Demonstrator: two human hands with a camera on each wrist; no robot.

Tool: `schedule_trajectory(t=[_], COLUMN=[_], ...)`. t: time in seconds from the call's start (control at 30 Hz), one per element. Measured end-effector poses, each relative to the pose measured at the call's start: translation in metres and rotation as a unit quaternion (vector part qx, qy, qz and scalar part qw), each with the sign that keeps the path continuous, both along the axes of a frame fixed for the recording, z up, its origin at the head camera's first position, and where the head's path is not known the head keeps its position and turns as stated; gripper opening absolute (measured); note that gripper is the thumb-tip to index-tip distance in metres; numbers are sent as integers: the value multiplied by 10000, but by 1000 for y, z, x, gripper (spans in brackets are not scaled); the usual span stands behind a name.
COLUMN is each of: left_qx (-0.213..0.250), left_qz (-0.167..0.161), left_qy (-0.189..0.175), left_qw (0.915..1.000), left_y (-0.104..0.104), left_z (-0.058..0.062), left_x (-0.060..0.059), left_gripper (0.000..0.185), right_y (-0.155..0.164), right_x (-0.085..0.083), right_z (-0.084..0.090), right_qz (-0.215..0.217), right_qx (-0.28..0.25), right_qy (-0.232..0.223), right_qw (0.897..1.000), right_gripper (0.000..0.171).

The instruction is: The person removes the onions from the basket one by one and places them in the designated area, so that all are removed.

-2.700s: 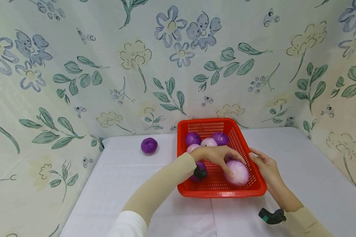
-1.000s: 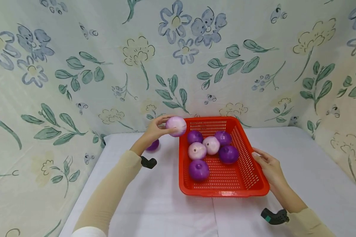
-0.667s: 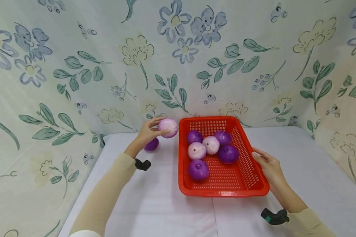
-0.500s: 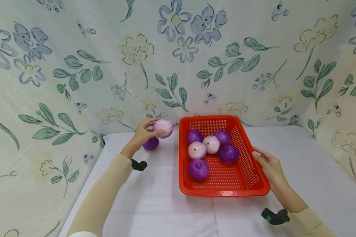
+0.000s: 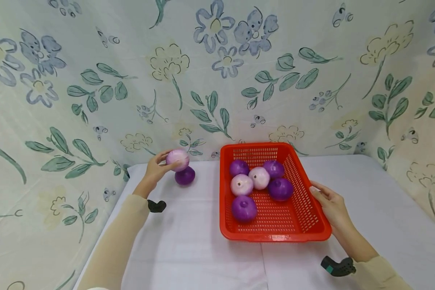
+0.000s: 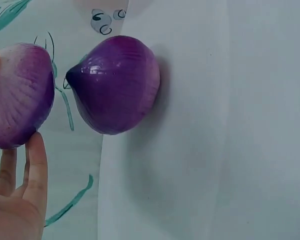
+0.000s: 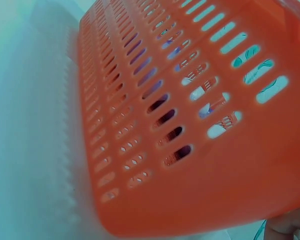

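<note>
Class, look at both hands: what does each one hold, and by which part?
The left hand grips a pale purple onion round its side. The right hand rests on the red basket at its right rim, fingers straight, gripping nothing.

A white tablecloth (image 5: 188, 249) covers the table, with a fold line running toward 6 o'clock near the front edge. A floral cloth backdrop (image 5: 217, 80), printed with blue and cream flowers and green leaves, stands around the table at 9, 12 and 3 o'clock.

A dark purple onion (image 5: 185, 176) lies on the cloth at about 10 o'clock from the table's middle, close to the backdrop.

Six more onions sit clustered at about 1 o'clock. Two dark ones (image 5: 238, 167) (image 5: 273, 169) lie farthest back, with two pale ones (image 5: 259, 178) (image 5: 241, 185) touching in the middle. Another dark one (image 5: 280, 189) lies at 3 o'clock of the pale pair, and the last dark one (image 5: 244, 208) at 6 o'clock.
</note>
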State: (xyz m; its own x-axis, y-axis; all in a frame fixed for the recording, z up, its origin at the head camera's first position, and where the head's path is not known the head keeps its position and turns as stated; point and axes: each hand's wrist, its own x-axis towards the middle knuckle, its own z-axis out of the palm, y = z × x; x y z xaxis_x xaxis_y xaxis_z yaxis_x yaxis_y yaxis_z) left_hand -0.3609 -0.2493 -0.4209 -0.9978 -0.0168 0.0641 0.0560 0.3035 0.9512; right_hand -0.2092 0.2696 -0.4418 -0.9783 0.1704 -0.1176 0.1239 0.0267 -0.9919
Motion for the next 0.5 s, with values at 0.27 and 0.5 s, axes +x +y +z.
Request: schedule_trajectory(t=[0.27,0.5], left_qx=[4,-208], left_qz=[339,598], left_qy=[21,-261], left_qw=[9994,9977], left_y=[-18,-28], left_z=[-12,-22], left_x=[3,6], left_gripper=[71,76], right_y=[0,-1], right_x=[1,2], right_z=[1,2], right_qz=[-22,-30], right_qx=[41,-102], right_qy=[2,71], right_qw=[10000,9999], right_gripper=[69,68])
